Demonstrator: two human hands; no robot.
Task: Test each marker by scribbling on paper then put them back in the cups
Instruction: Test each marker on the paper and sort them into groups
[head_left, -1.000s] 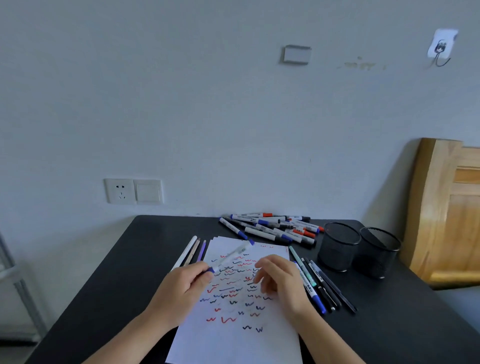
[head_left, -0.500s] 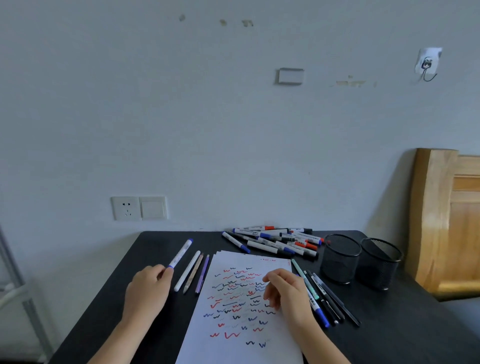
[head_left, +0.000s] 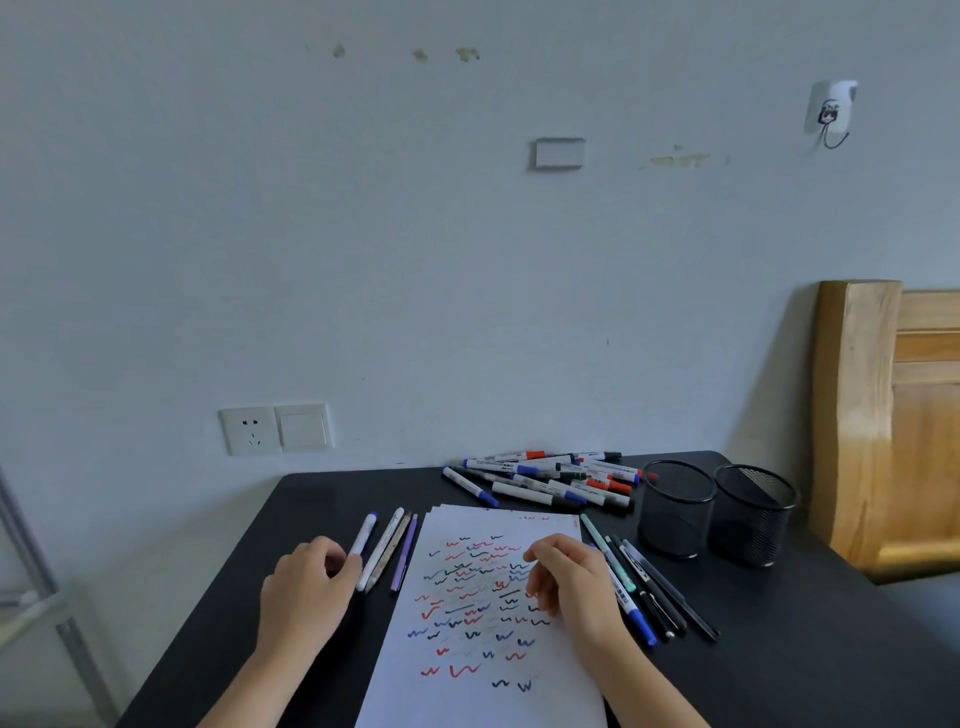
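Four pens lie in a row on the black table (head_left: 270, 561), just left of the paper (head_left: 483, 691). The left hand (head_left: 304, 592) rests beside this row and touches the white marker with the blue cap (head_left: 364, 535), the one on the far left. Its fingers are curled at the marker's near end, but I cannot tell if they pinch it or just touch it

The paper lies in the middle, and it is full of little red, blue and black squiggles. So I think many markers are tested already. The right hand (head_left: 576, 582) rests on the right side of the paper with its fingers bent loosely and nothing in it

Right of the paper lies another row of thin pens (head_left: 649, 587), close to that hand. A big pile of whiteboard markers (head_left: 550, 480) sits at the back of the table, near the wall

On the far right stand two black mesh cups (head_left: 675, 509), side by side. Both look empty from here, so no marker is put back yet. I think the putting back is all still to do
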